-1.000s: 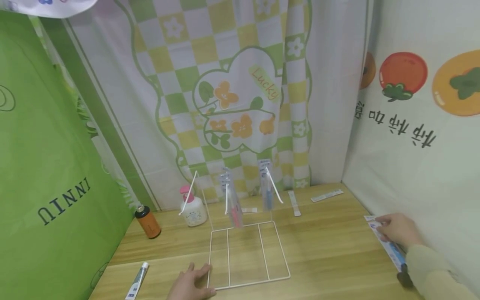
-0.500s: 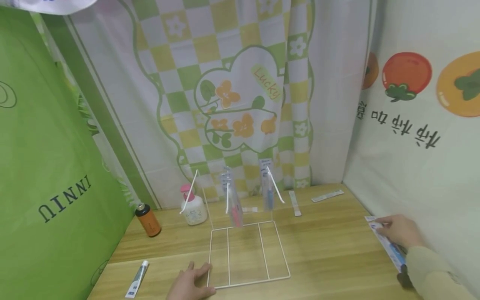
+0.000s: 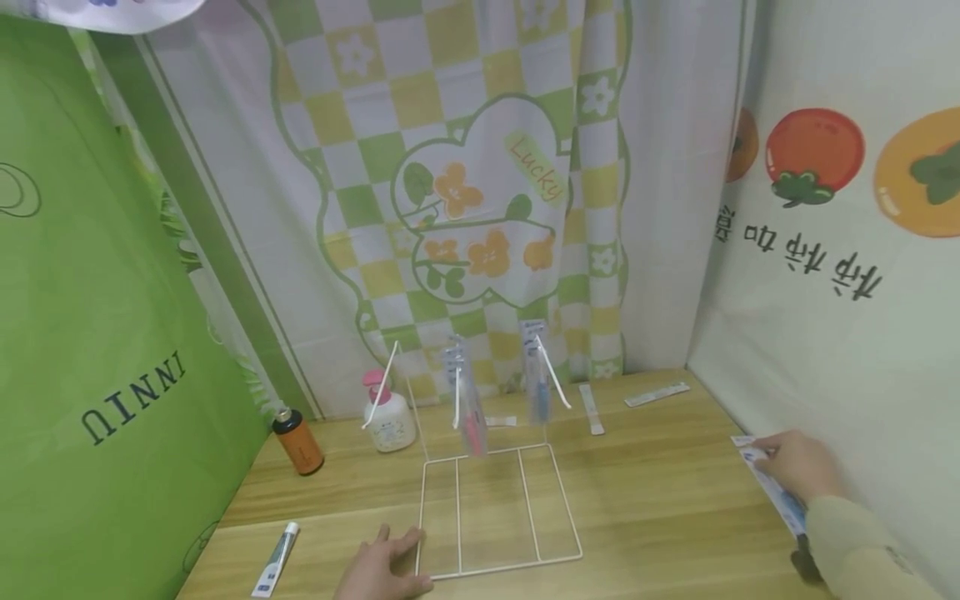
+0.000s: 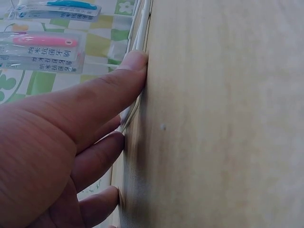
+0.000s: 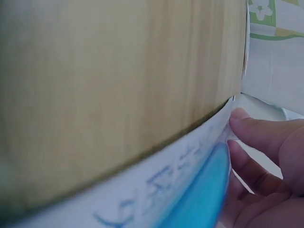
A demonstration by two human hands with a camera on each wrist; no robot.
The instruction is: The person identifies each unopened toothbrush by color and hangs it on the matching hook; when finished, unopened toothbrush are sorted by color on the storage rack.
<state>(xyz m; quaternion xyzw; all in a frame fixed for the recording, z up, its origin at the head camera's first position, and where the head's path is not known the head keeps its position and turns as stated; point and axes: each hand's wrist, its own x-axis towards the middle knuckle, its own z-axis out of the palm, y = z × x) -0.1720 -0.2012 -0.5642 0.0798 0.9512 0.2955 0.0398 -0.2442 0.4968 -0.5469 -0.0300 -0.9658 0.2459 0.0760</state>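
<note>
My left hand point(image 3: 382, 567) rests at the near left corner of a white wire rack point(image 3: 502, 569), fingers spread. In the left wrist view its thumb presses on the wire and the other fingertips touch down beside it. Over at the table's right edge, my right hand point(image 3: 802, 467) pinches the side of a packaged toothbrush point(image 3: 772, 492) between thumb and fingers. That pack's blue handle point(image 5: 204, 190) shows in the right wrist view, close over the wood. From the rack's hooks hang a pink packaged toothbrush point(image 3: 472, 429) and a blue packaged toothbrush point(image 3: 542, 400).
A pink-topped pump bottle point(image 3: 392, 423) stands behind the rack's left side. Farther left are an orange bottle point(image 3: 300, 446) and a toothpaste tube point(image 3: 276, 560). Thin white packets point(image 3: 591, 408) lie along the back. Cloth hangs at the back and both sides.
The right wrist and sleeve have shifted slightly left over the toothbrush pack, covering more of its blue handle. The left hand stays on the rack's corner.
</note>
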